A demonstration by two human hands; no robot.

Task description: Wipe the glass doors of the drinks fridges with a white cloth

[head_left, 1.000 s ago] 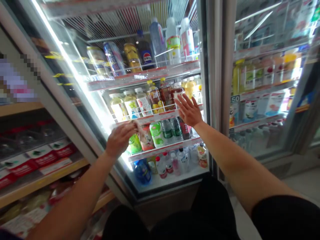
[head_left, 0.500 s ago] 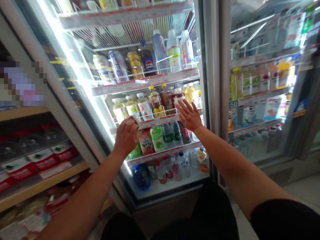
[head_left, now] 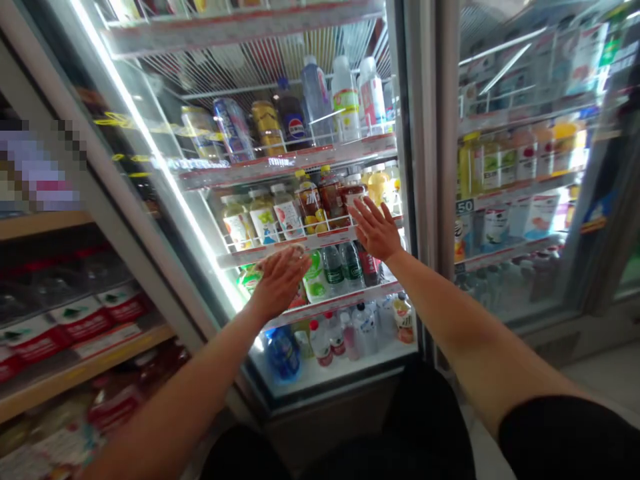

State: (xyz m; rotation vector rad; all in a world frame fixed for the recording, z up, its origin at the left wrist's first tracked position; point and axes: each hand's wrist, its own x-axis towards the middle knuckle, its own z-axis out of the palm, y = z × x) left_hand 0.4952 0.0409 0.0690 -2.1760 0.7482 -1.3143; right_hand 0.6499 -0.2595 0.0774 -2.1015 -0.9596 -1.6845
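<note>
My left hand [head_left: 281,283] presses a pale, crumpled cloth [head_left: 295,249] against the glass door of a drinks fridge. Only the cloth's edge shows past the fingers; the rest lies beneath the hand. Behind it, the hand partly hides green-labelled bottles [head_left: 315,277] on a lower shelf. My right hand [head_left: 375,230] rests on the glass farther right with its fingers spread, holding nothing. Through the door near it are dark tea bottles [head_left: 331,193] and bottles with yellowish drink [head_left: 379,181].
The door's metal frame [head_left: 433,167] runs beside my right forearm. A second glass-fronted fridge [head_left: 520,280] stands to the right. At left, wooden shelves [head_left: 90,357] hold red-and-white packs [head_left: 80,317]. Small bottles [head_left: 321,343] and a blue container [head_left: 283,357] sit at the fridge bottom.
My left hand has slid right and slightly down across the glass with the cloth, its fingers now flatter. My right hand has stayed nearly in place.
</note>
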